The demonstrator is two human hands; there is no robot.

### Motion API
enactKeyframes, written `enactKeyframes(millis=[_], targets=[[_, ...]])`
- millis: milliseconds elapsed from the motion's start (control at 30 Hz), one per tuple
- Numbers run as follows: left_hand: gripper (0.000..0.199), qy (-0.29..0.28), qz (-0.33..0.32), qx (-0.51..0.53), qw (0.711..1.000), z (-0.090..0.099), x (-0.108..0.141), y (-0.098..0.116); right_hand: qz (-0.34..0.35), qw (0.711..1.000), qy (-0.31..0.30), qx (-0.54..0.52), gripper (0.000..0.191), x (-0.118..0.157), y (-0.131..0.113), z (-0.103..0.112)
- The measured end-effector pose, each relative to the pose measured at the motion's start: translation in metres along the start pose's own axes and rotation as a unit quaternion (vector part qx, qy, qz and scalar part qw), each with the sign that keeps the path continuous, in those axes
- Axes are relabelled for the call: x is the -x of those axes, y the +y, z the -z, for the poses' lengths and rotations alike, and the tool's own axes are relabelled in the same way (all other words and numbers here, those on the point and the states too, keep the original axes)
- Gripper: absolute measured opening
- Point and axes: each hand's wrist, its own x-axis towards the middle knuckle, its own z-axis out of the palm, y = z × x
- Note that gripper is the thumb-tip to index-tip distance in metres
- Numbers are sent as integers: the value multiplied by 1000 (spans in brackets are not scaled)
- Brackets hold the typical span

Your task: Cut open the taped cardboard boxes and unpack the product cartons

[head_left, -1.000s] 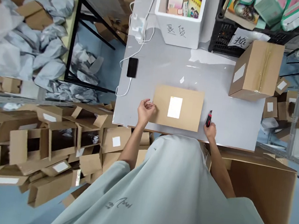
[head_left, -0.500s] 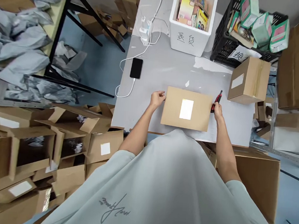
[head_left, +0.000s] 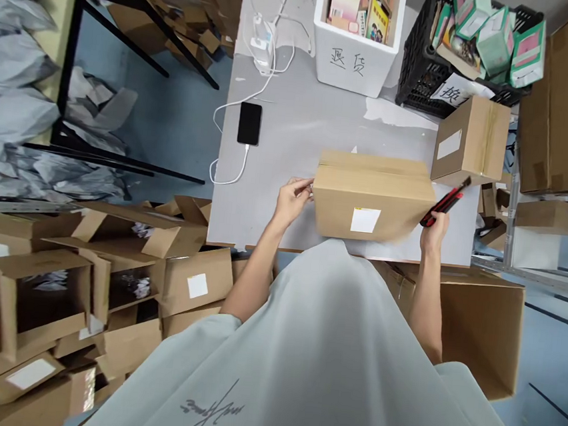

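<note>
A closed cardboard box (head_left: pixel 340 202) is tilted over the front of the grey table (head_left: pixel 292 127), its white label facing me and a taped face showing above. My left hand (head_left: pixel 292 200) is at the box's left end, fingertips pressed against its edge. At the right end, my right hand (head_left: pixel 434 231) is wrapped round a red and black utility knife (head_left: pixel 446 203), whose tip points up and to the right. Whether the fingers of that hand also touch the box is hard to see.
A black phone (head_left: pixel 249 124) on a white cable lies left. Behind stand a white bin (head_left: pixel 353 62) of books and a black crate (head_left: pixel 413 71) of green boxes. Another carton (head_left: pixel 472 141) sits at the right. Open cartons (head_left: pixel 55 291) are piled at lower left.
The box has been tipped up, so its label side has turned toward me and its taped side now shows. My right hand has moved right and outward with the knife.
</note>
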Motion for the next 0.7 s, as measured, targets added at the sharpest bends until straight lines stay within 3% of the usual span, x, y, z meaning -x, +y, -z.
enactKeyframes(millis=[100,267,433,533,700], targets=[[37,-1,7,-3,1000,-6,24,-9,-1,1000,6,-15,22,15,8,19],[58,6,32,-4,999,-19,58,-31,-71,997,-4,-41,21,37,25,50],[77,23,49,21,998,-15,77,-42,-103,992,-1,-77,20,51,32,66],[76,40,49,7,998,-14,65,-42,-73,996,-8,-44,18,51,28,64],[82,66,-8,-19,998,-27,10,-38,-6,1000,-13,27,21,42,18,53]])
